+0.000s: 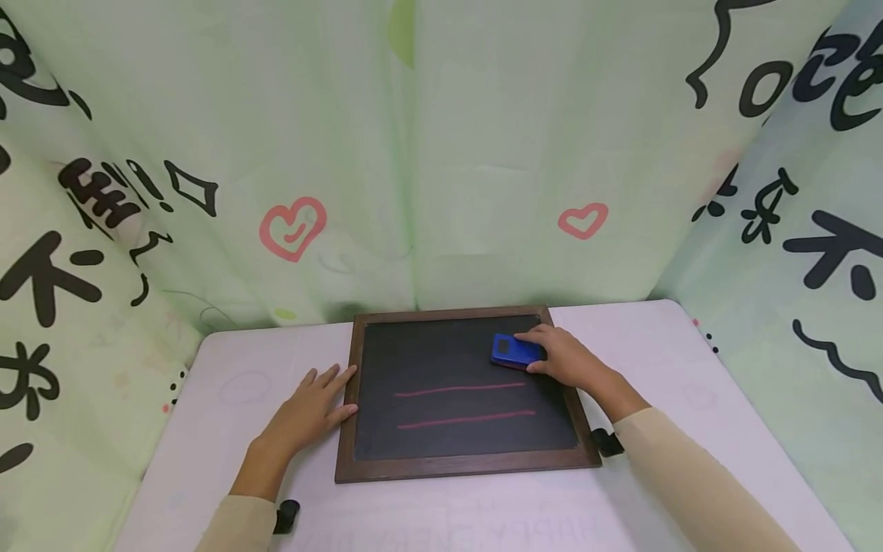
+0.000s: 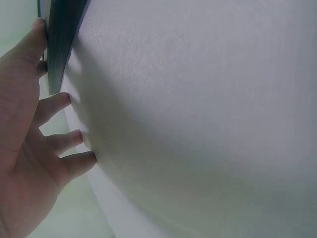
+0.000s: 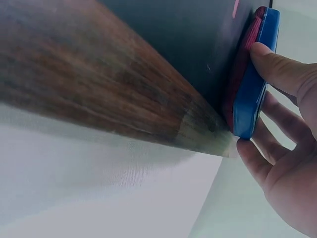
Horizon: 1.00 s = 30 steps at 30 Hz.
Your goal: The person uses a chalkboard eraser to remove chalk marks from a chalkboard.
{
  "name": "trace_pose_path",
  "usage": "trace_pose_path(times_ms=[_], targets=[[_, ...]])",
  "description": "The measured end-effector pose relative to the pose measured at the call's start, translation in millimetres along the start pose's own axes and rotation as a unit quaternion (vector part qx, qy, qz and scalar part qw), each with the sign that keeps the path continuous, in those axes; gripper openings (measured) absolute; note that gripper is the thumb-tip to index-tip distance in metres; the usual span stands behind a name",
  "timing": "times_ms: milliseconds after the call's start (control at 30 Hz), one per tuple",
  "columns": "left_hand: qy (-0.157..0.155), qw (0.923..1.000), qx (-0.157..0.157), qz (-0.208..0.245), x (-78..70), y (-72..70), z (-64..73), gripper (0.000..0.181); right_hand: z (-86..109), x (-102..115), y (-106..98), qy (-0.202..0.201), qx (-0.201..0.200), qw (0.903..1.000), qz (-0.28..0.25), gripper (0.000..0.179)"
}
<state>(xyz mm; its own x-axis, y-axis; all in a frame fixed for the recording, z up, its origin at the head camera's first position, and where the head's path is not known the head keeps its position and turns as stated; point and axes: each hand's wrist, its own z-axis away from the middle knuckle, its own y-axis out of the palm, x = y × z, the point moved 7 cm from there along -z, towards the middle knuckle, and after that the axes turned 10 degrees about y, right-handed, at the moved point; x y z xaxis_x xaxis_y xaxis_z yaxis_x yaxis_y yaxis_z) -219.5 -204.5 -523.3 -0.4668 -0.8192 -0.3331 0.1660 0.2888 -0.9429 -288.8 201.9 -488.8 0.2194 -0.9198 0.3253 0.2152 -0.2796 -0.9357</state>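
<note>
A blackboard (image 1: 448,445) in a brown wooden frame lies flat on the table, with two pink chalk lines (image 1: 466,420) across its lower half. My right hand (image 1: 569,359) grips a blue board eraser (image 1: 516,350) between thumb and fingers, its reddish felt side facing the upper right of the board. In the right wrist view the eraser (image 3: 255,74) sits by the wooden frame (image 3: 114,84). My left hand (image 1: 308,410) touches the left frame edge with thumb and forefinger. The left wrist view shows the other fingers of that hand (image 2: 29,134) spread, their tips at the tabletop.
The white table (image 1: 255,368) extends around the board on every side. Pale green curtains (image 1: 483,153) with black lettering and pink hearts hang behind it and along both sides. A dark strap piece (image 1: 286,516) shows at the left wrist, another (image 1: 607,442) at the right.
</note>
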Motion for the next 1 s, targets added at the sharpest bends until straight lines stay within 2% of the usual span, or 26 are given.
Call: trace_pose_path(times_ms=[633, 1000], targets=[[-0.005, 0.9999, 0.008, -0.004, -1.3, -0.4, -0.4, 0.071, -4.6, 11.8, 0.6, -0.022, -0.017, 0.9996, 0.001, 0.059], [-0.007, 0.9999, 0.008, -0.004, -2.9, -1.3, 0.2, 0.071, -26.0, 54.2, 16.7, -0.023, 0.015, 0.9994, 0.020, 0.063]])
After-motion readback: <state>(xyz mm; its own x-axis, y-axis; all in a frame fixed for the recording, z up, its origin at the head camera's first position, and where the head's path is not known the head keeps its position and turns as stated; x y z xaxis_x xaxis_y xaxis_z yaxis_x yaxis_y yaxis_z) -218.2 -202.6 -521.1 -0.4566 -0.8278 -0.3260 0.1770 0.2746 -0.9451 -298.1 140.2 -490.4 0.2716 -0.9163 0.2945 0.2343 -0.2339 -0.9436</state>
